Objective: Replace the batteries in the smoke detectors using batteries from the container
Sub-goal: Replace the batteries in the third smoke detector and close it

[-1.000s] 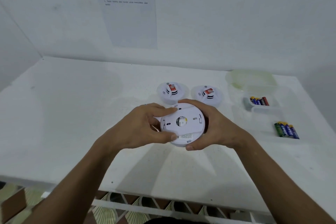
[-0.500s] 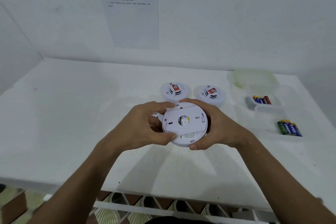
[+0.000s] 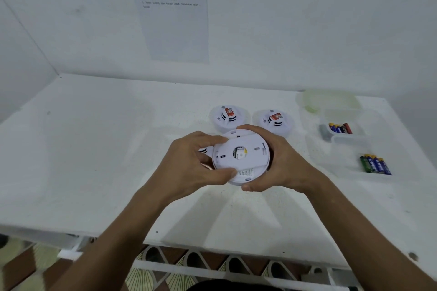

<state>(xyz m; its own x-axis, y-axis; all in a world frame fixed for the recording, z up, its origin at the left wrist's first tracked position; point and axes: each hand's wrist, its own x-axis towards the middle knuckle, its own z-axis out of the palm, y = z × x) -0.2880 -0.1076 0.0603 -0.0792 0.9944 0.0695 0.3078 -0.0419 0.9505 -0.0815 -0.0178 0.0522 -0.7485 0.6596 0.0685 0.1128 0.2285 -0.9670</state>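
Head view: round smoke detector (image 3: 241,157) back-side up, tilted toward the camera, clasped between left hand (image 3: 189,163) and right hand (image 3: 281,160).

white table (image 3: 99,149); white walls (image 3: 307,19); taped printed sheet (image 3: 172,30); patterned floor (image 3: 151,274)

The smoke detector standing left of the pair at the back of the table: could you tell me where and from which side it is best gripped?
Grip the left rear detector by its round outer rim, coming from above with fingers spread across it. It rests flat on the table, its raised centre facing up, and the neighbouring detector probably crowds a sideways reach.
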